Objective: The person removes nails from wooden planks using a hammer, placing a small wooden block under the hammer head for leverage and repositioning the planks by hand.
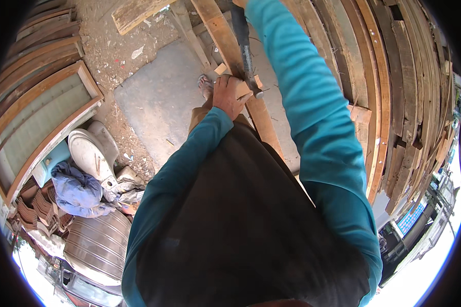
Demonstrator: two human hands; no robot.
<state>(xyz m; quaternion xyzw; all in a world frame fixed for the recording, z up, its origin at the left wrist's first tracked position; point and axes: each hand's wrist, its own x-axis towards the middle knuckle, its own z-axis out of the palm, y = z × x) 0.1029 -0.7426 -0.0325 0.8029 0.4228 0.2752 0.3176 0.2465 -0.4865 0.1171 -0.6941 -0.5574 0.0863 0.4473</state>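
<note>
My right hand [240, 3], cut off by the top edge, is closed round the dark handle of a hammer [246, 53]. The hammer's metal head reaches down to a wooden plank [265, 123], just right of my left hand [229, 96]. Those left fingers are closed on a small wood block [243, 91] at the plank. Some of the fingertips are hidden, and I cannot tell whether the hammer head touches the block. Another small wood piece [221, 69] lies beside the plank, just beyond the left hand.
Long boards [394, 77] are stacked along the right, some with nails sticking out. A grey sheet [153, 92] lies on the dirt ground by my sandalled foot [205, 86]. To the left are framed panels [41, 128], a white toilet bowl [89, 153] and a blue cloth [77, 187].
</note>
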